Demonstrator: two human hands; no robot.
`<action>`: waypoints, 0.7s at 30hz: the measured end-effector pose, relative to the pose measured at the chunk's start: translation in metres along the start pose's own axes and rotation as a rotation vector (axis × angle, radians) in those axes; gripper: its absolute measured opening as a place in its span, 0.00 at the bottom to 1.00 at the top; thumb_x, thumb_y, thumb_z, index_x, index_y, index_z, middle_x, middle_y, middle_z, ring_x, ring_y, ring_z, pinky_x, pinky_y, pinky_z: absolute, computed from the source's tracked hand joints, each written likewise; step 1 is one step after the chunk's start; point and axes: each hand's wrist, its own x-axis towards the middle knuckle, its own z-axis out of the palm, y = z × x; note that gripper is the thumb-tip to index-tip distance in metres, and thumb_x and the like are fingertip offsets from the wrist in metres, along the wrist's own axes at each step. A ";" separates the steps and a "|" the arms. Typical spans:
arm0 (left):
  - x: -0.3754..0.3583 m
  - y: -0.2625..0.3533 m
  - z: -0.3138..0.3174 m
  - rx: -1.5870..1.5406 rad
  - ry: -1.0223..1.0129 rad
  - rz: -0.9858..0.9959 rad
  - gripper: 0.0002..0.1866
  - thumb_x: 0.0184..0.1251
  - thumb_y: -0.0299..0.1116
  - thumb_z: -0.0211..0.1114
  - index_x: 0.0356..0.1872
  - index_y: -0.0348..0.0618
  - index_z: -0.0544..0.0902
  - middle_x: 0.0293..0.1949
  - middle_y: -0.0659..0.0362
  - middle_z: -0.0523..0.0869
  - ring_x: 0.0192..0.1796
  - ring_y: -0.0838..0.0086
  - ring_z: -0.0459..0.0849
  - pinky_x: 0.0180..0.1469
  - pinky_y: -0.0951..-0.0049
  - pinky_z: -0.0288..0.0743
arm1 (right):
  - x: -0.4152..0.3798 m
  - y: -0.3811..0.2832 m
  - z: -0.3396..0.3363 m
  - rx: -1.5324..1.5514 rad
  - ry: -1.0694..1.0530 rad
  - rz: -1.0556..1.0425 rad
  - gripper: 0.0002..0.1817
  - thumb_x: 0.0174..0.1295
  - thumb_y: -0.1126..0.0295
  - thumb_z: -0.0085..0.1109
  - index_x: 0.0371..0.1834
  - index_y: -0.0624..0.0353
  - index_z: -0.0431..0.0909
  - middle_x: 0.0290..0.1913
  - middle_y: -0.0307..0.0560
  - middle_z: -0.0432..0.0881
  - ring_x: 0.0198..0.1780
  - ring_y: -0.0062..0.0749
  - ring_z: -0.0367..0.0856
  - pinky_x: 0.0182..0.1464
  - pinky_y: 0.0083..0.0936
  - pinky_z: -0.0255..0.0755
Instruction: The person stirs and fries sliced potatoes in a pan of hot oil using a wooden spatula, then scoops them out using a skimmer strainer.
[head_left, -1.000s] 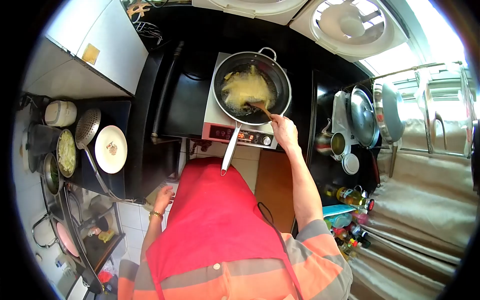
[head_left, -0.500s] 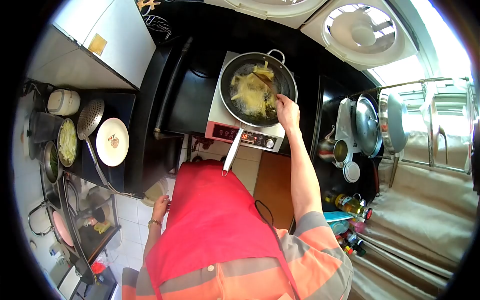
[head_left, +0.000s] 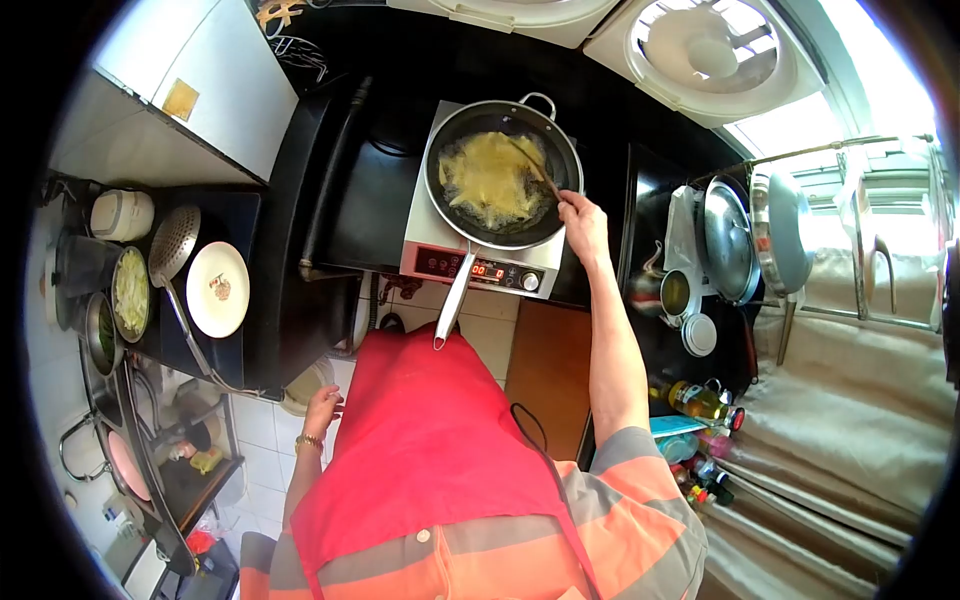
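Note:
My right hand [head_left: 585, 228] is closed round the handle of a wooden spatula [head_left: 541, 173] at the right rim of the wok. The spatula's far end reaches into a mass of pale yellow strips [head_left: 490, 180], which look like potato fries, in bubbling oil. The dark wok [head_left: 447, 218] sits on an induction cooker [head_left: 421, 235] with a lit red display, its long metal handle [head_left: 455, 300] pointing toward me. Down beside the red apron, my left hand [head_left: 322, 410] hangs with loosely bent fingers slightly apart and nothing visible in them.
On the left counter are a cream plate [head_left: 218, 305], a metal skimmer [head_left: 177, 240] and a bowl of pale shredded vegetable [head_left: 131, 290]. Pot lids [head_left: 730, 240] hang on a rack to the right. Bottles [head_left: 695, 402] stand below, and a fan [head_left: 705, 50] is at the back.
My right hand has shifted slightly with the spatula. The yellow strips are gathered more toward the wok's middle, and the spatula's broad end is less visible. The whole view has moved a little.

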 end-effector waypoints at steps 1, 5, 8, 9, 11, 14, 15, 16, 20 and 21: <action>-0.003 0.004 0.001 0.022 0.007 0.002 0.21 0.78 0.35 0.58 0.67 0.41 0.79 0.48 0.56 0.89 0.42 0.70 0.90 0.41 0.71 0.80 | 0.008 0.008 0.002 -0.015 0.025 0.011 0.19 0.69 0.63 0.60 0.58 0.61 0.87 0.49 0.64 0.90 0.56 0.54 0.89 0.60 0.39 0.80; -0.003 0.011 0.003 0.056 0.016 0.002 0.22 0.78 0.36 0.58 0.68 0.41 0.78 0.49 0.55 0.89 0.44 0.70 0.90 0.43 0.69 0.81 | 0.014 0.015 0.009 -0.145 0.029 -0.068 0.19 0.70 0.63 0.59 0.58 0.60 0.87 0.49 0.64 0.89 0.56 0.57 0.88 0.61 0.41 0.80; -0.007 0.014 0.004 0.042 0.033 0.010 0.22 0.78 0.36 0.58 0.68 0.40 0.78 0.49 0.55 0.89 0.44 0.70 0.89 0.43 0.70 0.81 | 0.015 0.015 0.005 -0.149 -0.056 -0.126 0.19 0.69 0.63 0.59 0.57 0.59 0.88 0.50 0.63 0.90 0.56 0.56 0.88 0.61 0.41 0.80; -0.010 0.014 0.005 0.039 0.037 0.009 0.22 0.78 0.36 0.58 0.68 0.40 0.78 0.49 0.55 0.89 0.44 0.70 0.89 0.43 0.70 0.81 | 0.017 0.014 0.002 -0.096 -0.071 -0.086 0.19 0.69 0.63 0.60 0.57 0.58 0.88 0.50 0.62 0.90 0.56 0.55 0.89 0.61 0.40 0.80; -0.015 0.015 0.007 0.009 0.034 0.022 0.22 0.77 0.36 0.58 0.68 0.40 0.78 0.48 0.56 0.89 0.42 0.71 0.89 0.42 0.71 0.80 | 0.021 0.012 0.000 -0.017 -0.038 -0.003 0.19 0.68 0.63 0.61 0.57 0.58 0.88 0.50 0.60 0.91 0.56 0.52 0.90 0.60 0.37 0.80; -0.012 0.002 0.006 0.001 0.018 0.008 0.22 0.77 0.36 0.58 0.68 0.40 0.78 0.47 0.56 0.89 0.41 0.72 0.89 0.41 0.72 0.80 | 0.045 0.020 0.014 -0.066 0.029 -0.102 0.20 0.68 0.64 0.60 0.60 0.62 0.87 0.42 0.58 0.92 0.45 0.43 0.92 0.52 0.33 0.81; -0.011 -0.001 0.006 0.002 0.019 0.007 0.22 0.77 0.36 0.58 0.68 0.40 0.78 0.47 0.56 0.89 0.41 0.72 0.89 0.41 0.72 0.80 | 0.046 0.019 0.019 -0.065 0.029 -0.102 0.20 0.68 0.64 0.60 0.60 0.62 0.87 0.42 0.58 0.92 0.45 0.43 0.92 0.52 0.33 0.81; -0.010 -0.004 0.006 -0.003 0.009 0.004 0.22 0.77 0.36 0.58 0.68 0.40 0.78 0.47 0.56 0.89 0.41 0.72 0.89 0.41 0.72 0.80 | 0.047 0.018 0.025 -0.094 0.024 -0.151 0.21 0.68 0.64 0.59 0.59 0.61 0.87 0.44 0.60 0.91 0.48 0.48 0.91 0.55 0.35 0.81; -0.010 -0.005 0.007 -0.023 0.029 0.008 0.22 0.77 0.36 0.58 0.68 0.40 0.78 0.47 0.56 0.89 0.41 0.73 0.89 0.41 0.73 0.80 | 0.038 -0.002 0.034 -0.160 -0.130 -0.175 0.20 0.69 0.62 0.56 0.59 0.57 0.87 0.54 0.64 0.88 0.59 0.60 0.85 0.63 0.46 0.78; -0.010 -0.005 0.007 -0.026 0.032 0.009 0.22 0.77 0.36 0.58 0.68 0.40 0.78 0.47 0.56 0.89 0.41 0.73 0.89 0.41 0.73 0.80 | 0.034 -0.007 0.032 -0.160 -0.132 -0.178 0.20 0.69 0.62 0.56 0.59 0.57 0.87 0.54 0.64 0.88 0.59 0.60 0.85 0.63 0.46 0.78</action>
